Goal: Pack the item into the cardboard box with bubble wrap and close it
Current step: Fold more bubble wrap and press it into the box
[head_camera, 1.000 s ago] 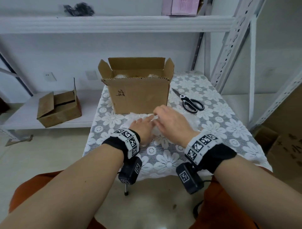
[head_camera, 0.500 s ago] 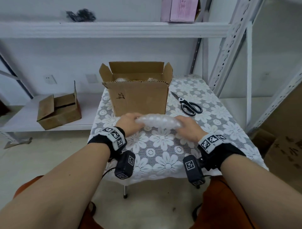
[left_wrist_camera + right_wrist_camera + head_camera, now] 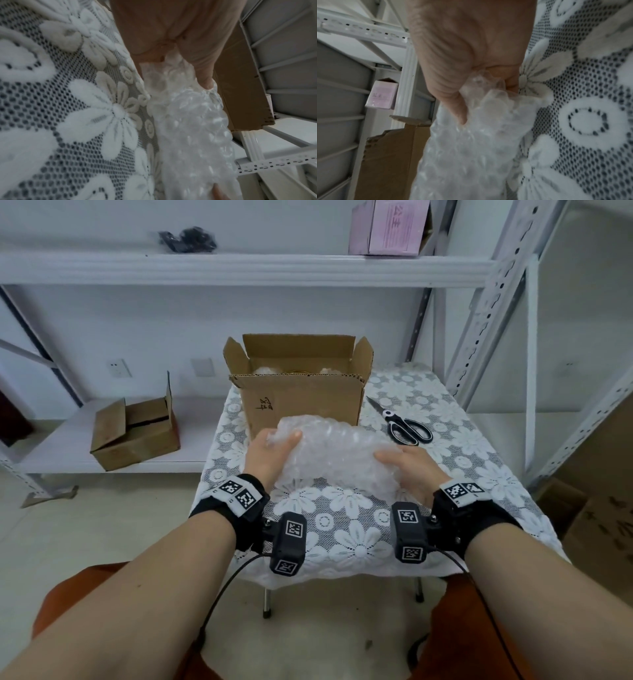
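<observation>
A folded sheet of clear bubble wrap (image 3: 337,453) hangs in the air just above the table, in front of the cardboard box (image 3: 301,402). My left hand (image 3: 270,451) grips its left end, thumb on top. My right hand (image 3: 407,470) grips its right end. The left wrist view shows the bubble wrap (image 3: 192,128) pinched under my thumb, with the box wall (image 3: 240,86) behind. In the right wrist view my thumb presses into the bubble wrap (image 3: 471,142). The box stands open, flaps up, with more bubble wrap (image 3: 265,370) inside; the item is hidden.
Black-handled scissors (image 3: 402,424) lie on the lace tablecloth (image 3: 342,529) right of the box. A second, smaller cardboard box (image 3: 133,433) sits on the low shelf to the left. A pink box (image 3: 390,227) stands on the upper shelf. Shelf uprights rise at the right.
Both hands gathered the bubble wrap from the table, moved apart to its ends and lifted it higher, up in front of the box.
</observation>
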A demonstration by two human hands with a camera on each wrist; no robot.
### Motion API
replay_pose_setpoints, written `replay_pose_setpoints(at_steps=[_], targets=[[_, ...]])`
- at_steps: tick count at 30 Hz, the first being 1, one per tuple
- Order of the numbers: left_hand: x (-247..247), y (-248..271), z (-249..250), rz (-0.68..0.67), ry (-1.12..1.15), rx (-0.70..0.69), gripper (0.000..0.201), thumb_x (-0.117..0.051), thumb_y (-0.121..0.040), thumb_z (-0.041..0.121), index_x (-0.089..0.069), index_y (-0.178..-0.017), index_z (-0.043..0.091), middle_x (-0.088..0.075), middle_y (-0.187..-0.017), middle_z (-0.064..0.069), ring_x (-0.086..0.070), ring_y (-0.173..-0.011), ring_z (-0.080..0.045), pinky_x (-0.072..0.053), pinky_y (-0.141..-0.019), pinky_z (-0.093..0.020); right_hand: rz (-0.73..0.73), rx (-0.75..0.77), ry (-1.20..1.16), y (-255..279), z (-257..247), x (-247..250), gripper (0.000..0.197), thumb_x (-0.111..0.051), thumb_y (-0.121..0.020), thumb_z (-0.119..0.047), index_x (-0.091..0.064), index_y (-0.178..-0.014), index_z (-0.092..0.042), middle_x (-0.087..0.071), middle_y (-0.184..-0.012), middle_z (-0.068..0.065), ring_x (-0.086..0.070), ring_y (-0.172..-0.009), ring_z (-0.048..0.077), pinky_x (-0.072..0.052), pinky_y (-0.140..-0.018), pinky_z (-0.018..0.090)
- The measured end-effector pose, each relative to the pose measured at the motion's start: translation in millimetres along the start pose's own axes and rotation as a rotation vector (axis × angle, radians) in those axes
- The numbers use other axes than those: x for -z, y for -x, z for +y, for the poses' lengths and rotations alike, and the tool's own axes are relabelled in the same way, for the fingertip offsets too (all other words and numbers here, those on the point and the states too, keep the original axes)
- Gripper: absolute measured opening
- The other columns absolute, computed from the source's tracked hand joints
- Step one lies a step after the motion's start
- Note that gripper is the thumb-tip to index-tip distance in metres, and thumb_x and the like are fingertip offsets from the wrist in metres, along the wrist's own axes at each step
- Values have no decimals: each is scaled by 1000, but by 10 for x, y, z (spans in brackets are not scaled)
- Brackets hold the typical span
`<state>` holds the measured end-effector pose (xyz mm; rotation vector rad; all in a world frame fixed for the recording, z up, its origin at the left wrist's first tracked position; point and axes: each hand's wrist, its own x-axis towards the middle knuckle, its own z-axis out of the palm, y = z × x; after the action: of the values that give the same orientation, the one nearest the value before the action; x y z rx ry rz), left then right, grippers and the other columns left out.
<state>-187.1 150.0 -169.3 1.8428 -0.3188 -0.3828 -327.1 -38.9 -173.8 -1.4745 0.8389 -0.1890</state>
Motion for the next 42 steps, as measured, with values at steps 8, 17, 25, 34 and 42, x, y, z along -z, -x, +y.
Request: replay_pose_setpoints(at_steps=[8,17,25,34,42], targets=[[47,33,252,-123,558,187,82,-86,-59,43,-54,-129,14,-64,-122,-4,-58,-116,-27,-42,-102,-53,-114,-143,-378,149,-20,1,30,-64,-86,-23,-63,-111,-8,-68,-112,14,-66,-95,31,-52,-81,41],[46,53,320,-130,300,82,95,-86,-61,12,-34,-140,20,-51,-134,-5,-51,-120,-24,-42,-101,-45,-119,-35,-463,129,-26,-60,44,-62,-87,-10,-53,-130,-9,-61,-127,18,-60,-113,37,-54,-80,43],[79,39,225,-195,266,143,48,-63,-84,-3,-44,-127,6,-60,-111,-12,-64,-94,-28,-57,-78,-42,227,673,779,205,-137,-260,76,-58,-85,-9,-21,-149,-21,-34,-146,3,-31,-134,16,-28,-113,36],[90,163,345,-607,395,192,22,-48,-87,-13,-59,-101,-1,-67,-91,-13,-67,-80,-24,-57,-76,-40,-173,714,899,302,-229,-608,115,-81,-65,-46,-6,-151,-33,-14,-156,-6,-20,-141,14,-25,-116,46],[114,171,296,-607,476,109,54,-47,-81,-20,-55,-124,11,-63,-113,-16,-61,-100,-31,-51,-80,-42,-171,634,729,279,-355,-575,81,-84,-65,-29,-39,-132,-21,-55,-113,-5,-58,-103,14,-52,-82,27]])
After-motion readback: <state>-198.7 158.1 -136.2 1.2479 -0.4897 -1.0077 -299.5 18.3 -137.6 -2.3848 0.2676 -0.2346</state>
